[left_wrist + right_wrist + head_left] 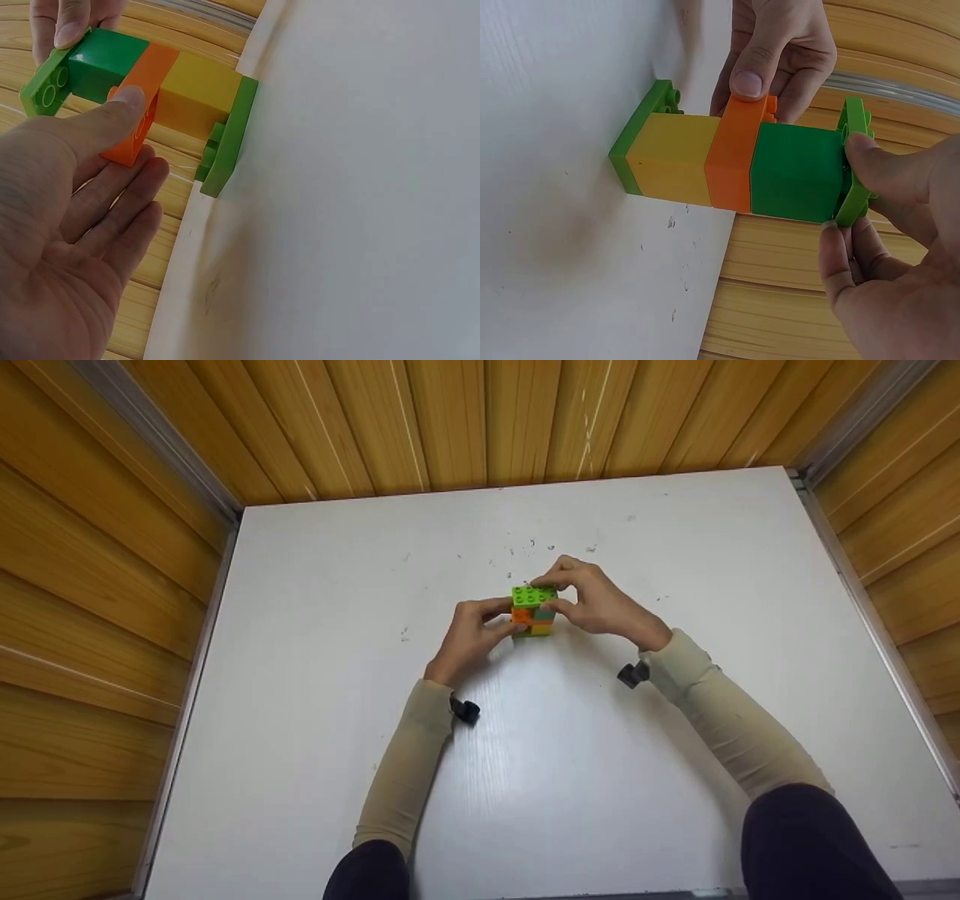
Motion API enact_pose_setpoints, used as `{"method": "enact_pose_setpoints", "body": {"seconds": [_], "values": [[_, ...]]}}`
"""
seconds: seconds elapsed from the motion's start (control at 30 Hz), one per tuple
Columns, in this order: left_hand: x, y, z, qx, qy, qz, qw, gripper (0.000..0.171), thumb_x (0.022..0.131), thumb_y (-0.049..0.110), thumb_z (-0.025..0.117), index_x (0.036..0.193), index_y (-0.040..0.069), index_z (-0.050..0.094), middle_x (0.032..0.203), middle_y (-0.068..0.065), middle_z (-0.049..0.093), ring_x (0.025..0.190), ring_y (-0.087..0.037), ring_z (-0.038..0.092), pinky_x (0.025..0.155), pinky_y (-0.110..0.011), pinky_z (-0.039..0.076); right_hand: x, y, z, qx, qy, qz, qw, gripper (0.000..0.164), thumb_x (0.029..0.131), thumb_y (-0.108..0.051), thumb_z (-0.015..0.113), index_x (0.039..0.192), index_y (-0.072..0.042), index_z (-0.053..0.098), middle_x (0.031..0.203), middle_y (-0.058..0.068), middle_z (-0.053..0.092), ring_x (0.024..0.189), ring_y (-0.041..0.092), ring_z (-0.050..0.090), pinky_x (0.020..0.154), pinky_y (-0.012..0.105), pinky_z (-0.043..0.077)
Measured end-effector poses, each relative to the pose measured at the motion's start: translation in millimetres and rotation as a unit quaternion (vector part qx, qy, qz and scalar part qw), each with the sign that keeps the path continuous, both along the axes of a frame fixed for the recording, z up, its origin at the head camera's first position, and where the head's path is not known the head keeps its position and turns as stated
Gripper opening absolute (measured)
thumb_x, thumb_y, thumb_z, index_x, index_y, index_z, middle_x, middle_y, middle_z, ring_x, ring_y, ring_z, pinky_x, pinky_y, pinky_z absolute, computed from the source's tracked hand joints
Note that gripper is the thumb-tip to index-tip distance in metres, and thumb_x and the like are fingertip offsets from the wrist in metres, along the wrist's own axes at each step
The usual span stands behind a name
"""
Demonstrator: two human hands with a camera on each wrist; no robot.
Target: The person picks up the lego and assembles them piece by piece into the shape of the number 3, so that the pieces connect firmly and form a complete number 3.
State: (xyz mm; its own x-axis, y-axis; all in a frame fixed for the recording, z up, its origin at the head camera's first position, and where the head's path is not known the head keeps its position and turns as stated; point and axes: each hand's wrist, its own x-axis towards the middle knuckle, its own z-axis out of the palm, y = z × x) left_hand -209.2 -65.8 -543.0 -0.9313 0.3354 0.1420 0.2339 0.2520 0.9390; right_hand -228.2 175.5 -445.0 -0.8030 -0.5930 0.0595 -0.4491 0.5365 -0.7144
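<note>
A small tower of toy building bricks stands on the white table. Its base is a green plate (234,135), with a yellow brick (671,159) on it, then an orange brick (731,161) that juts out to one side, then a dark green brick (795,172). On top sits a lime green plate (525,595), slightly tilted against the dark green brick in the right wrist view. My left hand (469,636) pinches the orange brick between thumb and fingers. With thumb and fingertips, my right hand (598,598) grips the lime green plate by its edges.
The white table (315,720) spreads around the tower, with small dark scuff marks beyond it. Wood-look panel walls (450,427) border the table at the back and both sides. A small black device (466,711) is strapped at each wrist.
</note>
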Motion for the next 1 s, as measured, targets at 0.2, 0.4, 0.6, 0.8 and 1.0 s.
{"method": "enact_pose_setpoints", "body": {"seconds": [0.2, 0.4, 0.6, 0.8, 1.0], "values": [[-0.1, 0.7, 1.0, 0.004, 0.002, 0.0, 1.0, 0.038, 0.097, 0.017, 0.081, 0.134, 0.01, 0.075, 0.131, -0.003, 0.076, 0.123, -0.014, 0.071, 0.115, -0.033, 0.051, 2.0, -1.6, 1.5, 0.015, 0.016, -0.002, 1.0, 0.037, 0.098, -0.006, 0.078, 0.135, -0.004, 0.074, 0.112, 0.014, 0.065, 0.107, 0.031, 0.06, 0.091, 0.041, 0.046], [0.1, 1.4, 1.6, -0.003, -0.005, 0.002, 1.0, 0.039, 0.097, 0.019, 0.081, 0.134, 0.01, 0.075, 0.131, -0.003, 0.076, 0.124, -0.014, 0.07, 0.115, -0.033, 0.051, 2.4, -0.6, -0.9, 0.008, 0.024, -0.006, 1.0, 0.037, 0.096, -0.007, 0.08, 0.133, -0.005, 0.075, 0.106, 0.012, 0.064, 0.097, 0.026, 0.055, 0.084, 0.037, 0.042], [0.6, 2.0, 2.5, -0.003, 0.002, 0.0, 1.0, 0.04, 0.097, 0.019, 0.081, 0.135, 0.009, 0.075, 0.131, -0.004, 0.076, 0.124, -0.016, 0.071, 0.116, -0.034, 0.051, 2.6, 1.5, -4.8, -0.01, 0.021, -0.019, 1.0, 0.037, 0.094, -0.007, 0.082, 0.131, -0.006, 0.077, 0.102, 0.011, 0.064, 0.09, 0.021, 0.051, 0.079, 0.035, 0.039], [1.6, 1.6, 4.3, -0.006, -0.001, 0.003, 1.0, 0.038, 0.096, 0.018, 0.082, 0.133, 0.01, 0.076, 0.13, -0.004, 0.077, 0.124, -0.017, 0.071, 0.115, -0.035, 0.051, 2.6, 0.1, -4.9, -0.005, 0.029, -0.019, 0.999, 0.037, 0.094, -0.006, 0.082, 0.131, -0.006, 0.077, 0.1, 0.011, 0.062, 0.09, 0.022, 0.049, 0.08, 0.035, 0.038], [1.3, 1.1, 3.1, -0.011, -0.002, 0.006, 0.9999, 0.039, 0.096, 0.019, 0.082, 0.134, 0.01, 0.075, 0.129, -0.003, 0.077, 0.125, -0.016, 0.07, 0.116, -0.036, 0.051, 4.2, -2.0, -4.0, -0.002, 0.045, -0.013, 0.999, 0.037, 0.094, -0.004, 0.081, 0.132, -0.006, 0.076, 0.098, 0.011, 0.062, 0.09, 0.022, 0.048, 0.079, 0.036, 0.038]]}}
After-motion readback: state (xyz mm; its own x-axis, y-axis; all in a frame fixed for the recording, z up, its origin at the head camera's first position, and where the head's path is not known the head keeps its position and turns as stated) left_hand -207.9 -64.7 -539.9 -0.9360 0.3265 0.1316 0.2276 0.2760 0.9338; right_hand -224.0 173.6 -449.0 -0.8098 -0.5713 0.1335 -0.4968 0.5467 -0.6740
